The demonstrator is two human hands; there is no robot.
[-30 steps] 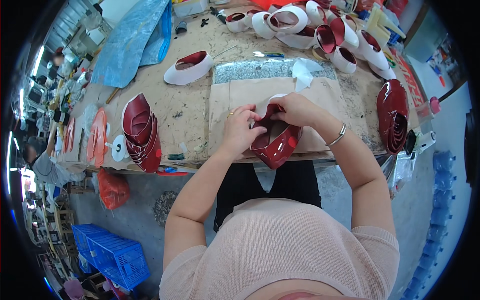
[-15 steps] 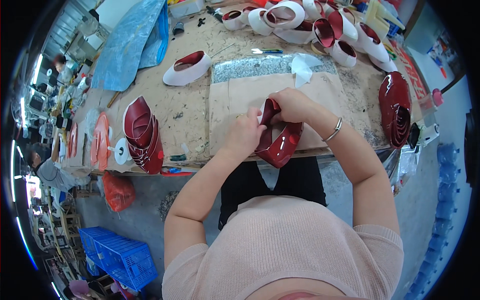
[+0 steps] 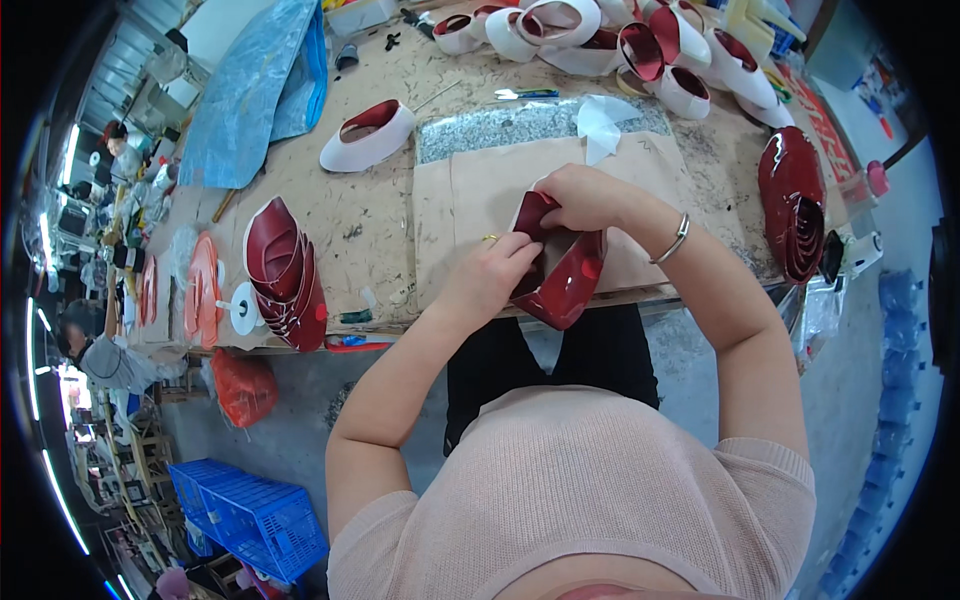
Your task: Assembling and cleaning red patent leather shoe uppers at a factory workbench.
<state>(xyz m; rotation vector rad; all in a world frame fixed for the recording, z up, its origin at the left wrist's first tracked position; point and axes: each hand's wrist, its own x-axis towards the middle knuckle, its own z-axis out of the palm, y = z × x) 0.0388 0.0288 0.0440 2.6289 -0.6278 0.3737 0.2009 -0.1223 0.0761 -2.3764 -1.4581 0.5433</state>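
Note:
A glossy dark red shoe upper (image 3: pixel 568 292) is between my hands at the table's near edge, its rounded toe end toward me. My left hand (image 3: pixel 490 270) is closed on its left rim, fingertips curled over the edge and partly out of sight inside. At the far end, my right hand (image 3: pixel 580 200) pinches the raised heel part, thumb on the inner side. Under them lies a sheet of brown paper (image 3: pixel 470 200) on a speckled stone slab (image 3: pixel 460 140).
Nested red uppers stand at the left (image 3: pixel 285 270) and right (image 3: pixel 790 200). One white-lined upper (image 3: pixel 365 140) lies beyond my left hand. Several more uppers (image 3: pixel 560 30) pile up at the back. A blue plastic sheet (image 3: pixel 235 100) covers the far left; blue crates (image 3: pixel 250 515) stand on the floor.
My left fingers have moved slightly along the rim and reach further inside the upper. My right hand keeps its pinch on the heel part. The whole view has shifted a little.

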